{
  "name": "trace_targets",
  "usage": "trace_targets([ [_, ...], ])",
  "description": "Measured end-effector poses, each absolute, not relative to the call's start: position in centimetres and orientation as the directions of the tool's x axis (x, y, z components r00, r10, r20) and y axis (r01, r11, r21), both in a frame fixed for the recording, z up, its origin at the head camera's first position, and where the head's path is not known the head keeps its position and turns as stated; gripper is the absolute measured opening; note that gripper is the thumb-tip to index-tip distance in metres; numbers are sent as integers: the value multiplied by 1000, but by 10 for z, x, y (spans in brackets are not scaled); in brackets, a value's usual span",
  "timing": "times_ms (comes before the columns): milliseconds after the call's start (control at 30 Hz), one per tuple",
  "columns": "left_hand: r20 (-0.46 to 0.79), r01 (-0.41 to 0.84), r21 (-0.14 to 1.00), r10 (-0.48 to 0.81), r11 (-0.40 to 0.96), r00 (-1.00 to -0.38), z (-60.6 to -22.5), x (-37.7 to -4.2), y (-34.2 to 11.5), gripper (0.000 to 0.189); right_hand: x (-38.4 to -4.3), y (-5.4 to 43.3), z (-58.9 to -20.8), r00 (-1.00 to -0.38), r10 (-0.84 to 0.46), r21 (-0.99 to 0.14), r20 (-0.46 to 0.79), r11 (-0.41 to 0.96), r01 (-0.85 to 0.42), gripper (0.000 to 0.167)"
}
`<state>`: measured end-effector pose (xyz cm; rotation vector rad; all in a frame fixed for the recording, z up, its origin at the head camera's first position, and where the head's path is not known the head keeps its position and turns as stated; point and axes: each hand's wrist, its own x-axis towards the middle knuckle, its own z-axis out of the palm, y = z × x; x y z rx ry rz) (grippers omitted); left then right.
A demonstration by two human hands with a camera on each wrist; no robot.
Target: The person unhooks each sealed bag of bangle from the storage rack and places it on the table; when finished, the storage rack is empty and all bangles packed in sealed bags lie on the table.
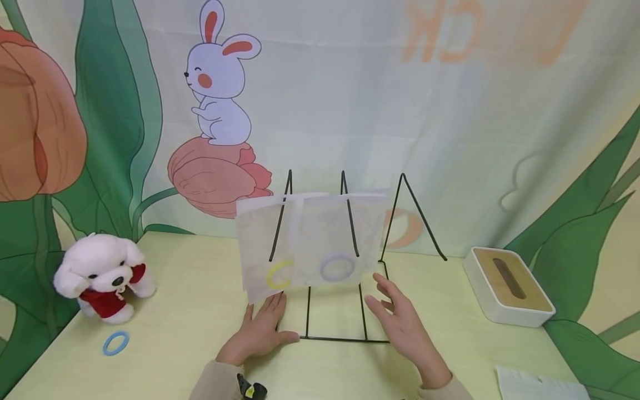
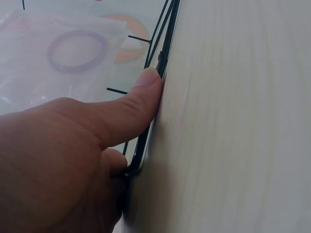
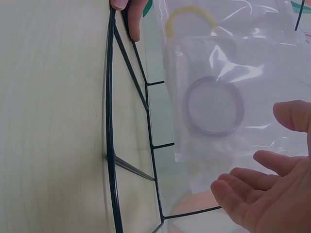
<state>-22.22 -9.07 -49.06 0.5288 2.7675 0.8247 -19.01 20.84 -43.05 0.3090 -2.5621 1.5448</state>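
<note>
A black wire rack (image 1: 345,338) stands on the table with upright bent arms. Two clear plastic bags hang on its arms; the front bag (image 1: 320,233) holds a purple ring (image 1: 321,269), and the bag behind it (image 1: 257,250) holds a yellow ring (image 1: 270,276). My left hand (image 1: 262,330) rests at the rack's left front corner, fingers extended and the thumb (image 2: 138,92) lying on the front wire. With fingers spread and loosely bent, my right hand (image 1: 400,325) is beside the lower right of the front bag; nothing is in its grasp.
A white plush dog (image 1: 102,272) in red sits at the left, with a blue ring (image 1: 116,343) in front of it. On the right are a white tissue box (image 1: 515,289) with a wooden top and a pale packet (image 1: 540,384). A printed curtain (image 1: 350,94) hangs behind.
</note>
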Motion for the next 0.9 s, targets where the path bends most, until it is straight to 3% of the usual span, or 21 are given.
trace_targets([
  [433, -98, 281, 563, 400, 777, -911, -489, -221, -91, 97, -204, 206, -435, -968, -93, -895, 231, 370, -249, 58],
  [900, -90, 278, 569, 395, 774, -914, -490, -222, -92, 98, -212, 203, -435, -973, -94, -901, 210, 369, -229, 66],
])
